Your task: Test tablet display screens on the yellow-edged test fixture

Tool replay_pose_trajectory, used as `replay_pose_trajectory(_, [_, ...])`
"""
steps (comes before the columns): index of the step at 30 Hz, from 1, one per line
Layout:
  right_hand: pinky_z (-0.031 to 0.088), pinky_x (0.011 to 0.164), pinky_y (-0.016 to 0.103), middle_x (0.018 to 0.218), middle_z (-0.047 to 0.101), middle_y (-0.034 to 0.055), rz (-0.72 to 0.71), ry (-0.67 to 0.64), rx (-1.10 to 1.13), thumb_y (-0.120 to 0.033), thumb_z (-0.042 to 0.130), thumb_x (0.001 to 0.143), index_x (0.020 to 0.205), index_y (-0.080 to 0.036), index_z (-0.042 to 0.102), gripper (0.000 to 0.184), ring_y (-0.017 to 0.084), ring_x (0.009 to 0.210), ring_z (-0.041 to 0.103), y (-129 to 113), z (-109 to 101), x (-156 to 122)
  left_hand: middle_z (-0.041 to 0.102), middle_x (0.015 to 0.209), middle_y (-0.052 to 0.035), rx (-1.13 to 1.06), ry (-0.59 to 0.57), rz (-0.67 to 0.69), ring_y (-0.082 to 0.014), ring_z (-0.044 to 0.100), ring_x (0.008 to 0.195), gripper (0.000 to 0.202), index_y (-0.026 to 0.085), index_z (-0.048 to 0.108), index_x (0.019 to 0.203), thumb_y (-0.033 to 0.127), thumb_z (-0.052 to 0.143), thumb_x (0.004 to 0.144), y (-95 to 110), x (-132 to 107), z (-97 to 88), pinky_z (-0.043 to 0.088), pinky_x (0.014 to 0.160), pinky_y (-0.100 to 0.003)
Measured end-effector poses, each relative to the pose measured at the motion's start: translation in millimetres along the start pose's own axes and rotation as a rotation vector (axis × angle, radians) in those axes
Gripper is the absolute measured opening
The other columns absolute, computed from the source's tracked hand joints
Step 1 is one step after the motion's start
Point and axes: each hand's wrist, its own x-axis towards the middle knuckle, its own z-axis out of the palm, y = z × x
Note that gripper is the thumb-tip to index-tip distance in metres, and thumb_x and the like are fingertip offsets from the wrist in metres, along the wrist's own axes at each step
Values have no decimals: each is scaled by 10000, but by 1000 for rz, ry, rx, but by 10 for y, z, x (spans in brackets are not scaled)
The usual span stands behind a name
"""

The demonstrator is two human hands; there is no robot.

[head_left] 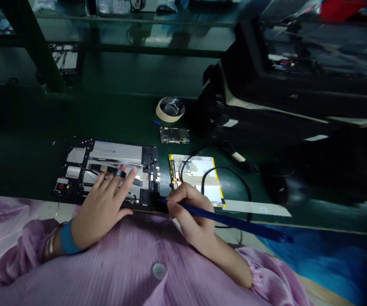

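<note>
Dark green worktop [27, 161], near edge: flat, open left hand [102, 202] steadies opened tablet [109, 172]; right hand [189, 212] grips blue pry tool [234, 221].

An opened tablet [108, 172] lies at centre left of the frame, a panel [199, 176] just right of it, a circuit board [174, 134] above between them, a tape roll [170, 109] higher still.

Left hand [102, 203] flat on opened tablet [108, 172], right hand [188, 212] gripping blue pry tool [228, 219] at its edge.
</note>
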Motion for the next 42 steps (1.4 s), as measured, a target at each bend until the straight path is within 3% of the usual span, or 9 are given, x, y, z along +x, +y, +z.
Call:
replay_pose_trajectory(3, [385,460,215,585,525,-53,-10,119,19,-196,541,898,735,-224,515,167,110,489,487,68,-103,-13,675,1323,-118,96,51,81,-294,625,1214,369,119,569,1320,183,525,960,-56,-200,-100,508,992,-453])
replay_pose_trajectory(7, [400,454,207,572,550,-49,-87,188,-88,-209,550,905,742,-224,533,164,111,478,517,142,-234,78,685,1306,-114,202,-33,73,-293,692,1057,381,131,630,1272,65,462,937,-315,-100,-126,578,791,-415])
replay_pose_trajectory(11, [416,467,224,579,574,-36,-74,104,-277,-279,509,930,790,-225,524,151,127,476,552,112,-313,325,632,1374,-133,142,-219,-127,-268,728,949,392,181,618,1308,112,512,937,-798,606,-87,589,728,-365])
replay_pose_trajectory(20, [458,720,288,958,690,120,-24,-319,-1038,-86,545,854,963,-170,609,152,240,924,647,108,-41,1183,616,1257,-107,60,-47,-265,-244,638,1067,379,170,583,1249,360,627,923,-1679,2536,130,563,887,-467])
replay_pose_trajectory(25, [476,764,313,1018,666,151,-35,-295,-1133,-106,499,906,1034,-136,630,185,263,986,619,241,45,1329,593,1309,-116,-88,88,-113,-256,626,1103,394,181,568,1281,351,618,929,-1340,2920,170,553,912,-480])
replay_pose_trajectory(30, [502,789,347,1041,659,171,-66,-246,-1144,-99,478,913,1060,-112,646,224,278,988,614,346,23,1319,604,1318,-108,-224,75,137,-260,606,1163,330,189,608,1232,335,608,936,-782,2769,289,512,985,-509])
replay_pose_trajectory(36, [532,733,357,970,684,179,-156,-137,-1078,-84,518,872,1089,-63,666,263,281,906,646,359,99,1288,596,1334,-111,-382,49,119,-291,561,1238,347,172,614,1220,337,637,915,-704,2661,244,455,1040,-562])
replay_pose_trajectory(39, [541,774,329,972,703,120,-249,-14,-1020,-145,530,890,1214,-136,634,340,232,894,657,203,-167,1202,614,1303,-105,-540,85,55,-281,581,1208,339,173,626,1195,359,640,912,-707,2719,75,465,1028,-553])
replay_pose_trajectory(42, [462,1009,432,1244,632,165,-265,321,-990,-200,414,954,1324,-160,545,395,270,1184,566,29,-811,1135,598,1358,-141,-770,174,-40,-290,560,1259,386,168,606,1246,410,568,947,-585,2833,-132,430,1068,-544])
